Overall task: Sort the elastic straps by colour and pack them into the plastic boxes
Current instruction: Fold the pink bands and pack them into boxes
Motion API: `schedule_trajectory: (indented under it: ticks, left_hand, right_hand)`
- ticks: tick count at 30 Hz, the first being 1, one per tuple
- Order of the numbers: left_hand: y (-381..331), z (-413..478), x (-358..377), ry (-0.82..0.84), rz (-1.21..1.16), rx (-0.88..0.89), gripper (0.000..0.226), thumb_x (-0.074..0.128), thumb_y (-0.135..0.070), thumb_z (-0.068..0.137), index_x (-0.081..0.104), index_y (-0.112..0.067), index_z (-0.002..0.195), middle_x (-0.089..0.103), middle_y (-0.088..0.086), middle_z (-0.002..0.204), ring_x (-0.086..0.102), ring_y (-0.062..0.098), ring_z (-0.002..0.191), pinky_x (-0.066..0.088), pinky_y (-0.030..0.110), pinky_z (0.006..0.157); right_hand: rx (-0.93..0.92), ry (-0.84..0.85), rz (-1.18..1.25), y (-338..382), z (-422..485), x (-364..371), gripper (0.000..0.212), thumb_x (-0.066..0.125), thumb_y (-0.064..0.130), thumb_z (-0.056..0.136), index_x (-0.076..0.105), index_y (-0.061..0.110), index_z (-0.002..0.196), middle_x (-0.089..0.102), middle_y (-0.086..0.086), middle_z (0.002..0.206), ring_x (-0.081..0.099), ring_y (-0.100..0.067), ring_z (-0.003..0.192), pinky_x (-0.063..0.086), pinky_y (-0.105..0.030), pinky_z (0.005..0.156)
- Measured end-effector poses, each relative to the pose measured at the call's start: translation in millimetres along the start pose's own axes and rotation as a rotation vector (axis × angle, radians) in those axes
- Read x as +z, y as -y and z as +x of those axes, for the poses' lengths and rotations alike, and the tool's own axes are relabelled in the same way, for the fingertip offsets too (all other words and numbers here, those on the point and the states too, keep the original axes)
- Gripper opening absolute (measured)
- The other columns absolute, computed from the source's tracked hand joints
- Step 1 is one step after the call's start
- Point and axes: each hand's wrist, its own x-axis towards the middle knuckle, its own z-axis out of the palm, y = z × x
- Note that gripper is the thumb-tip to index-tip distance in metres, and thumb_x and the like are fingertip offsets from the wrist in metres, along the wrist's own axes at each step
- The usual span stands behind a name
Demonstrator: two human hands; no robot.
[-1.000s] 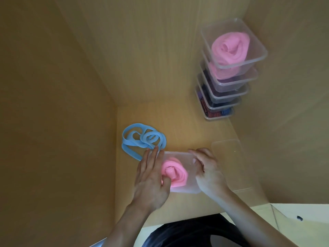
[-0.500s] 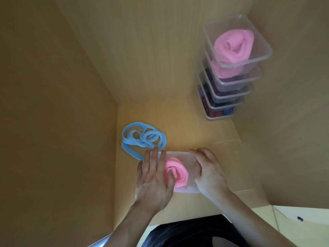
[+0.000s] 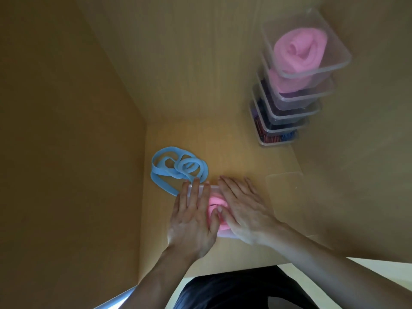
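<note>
The pink strap [image 3: 217, 205] sits rolled up inside the small clear box [image 3: 224, 234] right under your palms, low in the middle of the shelf [image 3: 223, 148]. Only a slice of pink shows in the gap between your hands. It looks soft and tightly coiled, filling the box.

Your left hand [image 3: 194, 217] lies flat on the left half of the box, fingers straight and together, gripping nothing. Your right hand [image 3: 245, 215] lies flat on the right half, fingers spread a little and pointing away from you, also gripping nothing. Your two thumbs nearly meet over the pink roll. You seem to be pressing a lid down, though the blur hides whether one is there or seated.

What matters next is where things lie around the hands. The blue strap [image 3: 178, 169] lies loose on the shelf just beyond your left fingertips, toward the back left. Its loops spread sideways and one long loop trails down beside the box's left corner. Your left hand is plainly the nearer one for it. An empty clear box [image 3: 287, 192] stands just beside your right hand, on its outer side.

The stack of filled boxes [image 3: 289, 97] rises against the right wall, well apart at the back. Pink rolls fill its top two boxes and darker straps lie below. Your right hand is nearer to it.
</note>
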Motion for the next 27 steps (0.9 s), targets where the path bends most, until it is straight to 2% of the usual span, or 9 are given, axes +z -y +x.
schedule_trajectory:
  ticks: [3, 8, 11, 14, 17, 19, 23, 25, 27]
  left_hand:
    - [3.5, -1.7, -1.4, -0.037, -0.111, -0.004, 0.067, 0.011, -0.051, 0.102, 0.029, -0.019, 0.158, 0.017, 0.0, 0.168, 0.006, 0.021, 0.156, 0.026, 0.036, 0.122]
    - [9.6, -0.9, -4.1, -0.097, -0.454, -0.043, 0.067, 0.011, -0.046, 0.097, 0.03, -0.023, 0.157, 0.011, -0.016, 0.166, -0.006, 0.002, 0.153, 0.001, 0.012, 0.12]
    - [7.2, 0.3, -2.4, -0.075, -0.425, -0.046, 0.067, 0.007, -0.052, 0.097, 0.02, -0.027, 0.159, 0.002, -0.02, 0.165, -0.013, -0.003, 0.151, 0.0, 0.017, 0.122]
    - [10.2, 1.7, 1.3, -0.061, -0.432, -0.037, 0.067, 0.009, -0.052, 0.099, 0.022, -0.026, 0.159, 0.006, -0.018, 0.166, -0.013, -0.004, 0.15, 0.003, 0.022, 0.124]
    - [14.6, 5.5, -1.5, -0.059, -0.651, -0.09, 0.059, 0.021, -0.043, 0.1, 0.036, -0.027, 0.154, 0.02, -0.02, 0.163, -0.001, -0.009, 0.15, 0.006, 0.021, 0.124]
    - [15.1, 7.6, -9.1, -0.055, -0.917, -0.154, 0.052, 0.029, -0.035, 0.099, 0.045, -0.031, 0.148, 0.032, -0.023, 0.158, 0.014, -0.01, 0.148, 0.014, 0.017, 0.121]
    - [15.5, 8.5, -26.3, -0.103, -1.276, -0.405, 0.035, 0.04, -0.03, 0.106, 0.057, -0.042, 0.133, 0.054, -0.035, 0.133, 0.046, -0.023, 0.121, 0.034, -0.006, 0.088]
    - [16.8, 8.7, -28.0, -0.145, -1.334, -0.474, 0.031, 0.04, -0.031, 0.105, 0.063, -0.042, 0.124, 0.065, -0.03, 0.121, 0.057, -0.017, 0.111, 0.043, 0.002, 0.084]
    - [18.2, 8.4, -25.8, -0.159, -1.395, -0.516, 0.031, 0.04, -0.029, 0.106, 0.066, -0.036, 0.122, 0.068, -0.018, 0.124, 0.062, 0.001, 0.117, 0.049, 0.023, 0.098]
  right_hand:
    - [0.018, -0.032, 0.025, 2.0, 0.1, -2.1, 0.078, 0.009, 0.056, 0.094, 0.013, 0.016, 0.161, 0.025, 0.001, 0.164, 0.022, -0.018, 0.148, 0.002, -0.043, 0.126]
    - [-0.187, -0.085, -0.07, 2.8, -11.9, 2.6, 0.08, 0.029, 0.066, 0.099, 0.018, 0.017, 0.161, 0.015, -0.012, 0.168, 0.012, -0.027, 0.156, 0.006, -0.057, 0.123]
    - [-0.194, -0.067, -0.07, 5.9, -12.5, 5.8, 0.087, 0.034, 0.074, 0.094, 0.023, 0.018, 0.16, 0.01, -0.012, 0.169, 0.011, -0.029, 0.156, 0.01, -0.05, 0.124]
    - [-0.154, -0.006, -0.082, 6.3, -10.1, 6.7, 0.093, 0.029, 0.079, 0.09, 0.013, 0.022, 0.161, -0.001, -0.008, 0.17, 0.009, -0.029, 0.155, 0.008, -0.048, 0.125]
    - [-0.154, 0.056, -0.108, 3.4, -5.7, 3.8, 0.103, 0.026, 0.088, 0.081, -0.002, 0.028, 0.16, -0.01, -0.004, 0.169, 0.007, -0.028, 0.154, 0.006, -0.048, 0.123]
    - [-0.159, 0.073, -0.11, 2.5, -1.1, -1.7, 0.111, 0.03, 0.092, 0.073, -0.002, 0.03, 0.159, -0.004, -0.004, 0.169, 0.01, -0.029, 0.152, 0.011, -0.049, 0.121]
    - [-0.165, 0.03, -0.09, 8.5, 4.4, -9.1, 0.11, 0.043, 0.087, 0.069, 0.011, 0.027, 0.154, 0.015, -0.005, 0.162, 0.023, -0.028, 0.145, 0.025, -0.049, 0.114]
    - [-0.17, 0.03, -0.102, 13.3, 4.3, -8.8, 0.11, 0.048, 0.083, 0.068, 0.012, 0.025, 0.154, 0.015, -0.006, 0.16, 0.022, -0.028, 0.144, 0.023, -0.05, 0.115]
    - [-0.171, -0.004, -0.105, 16.6, 3.3, -10.5, 0.108, 0.055, 0.078, 0.068, 0.018, 0.023, 0.153, 0.023, -0.005, 0.155, 0.03, -0.028, 0.139, 0.028, -0.049, 0.112]
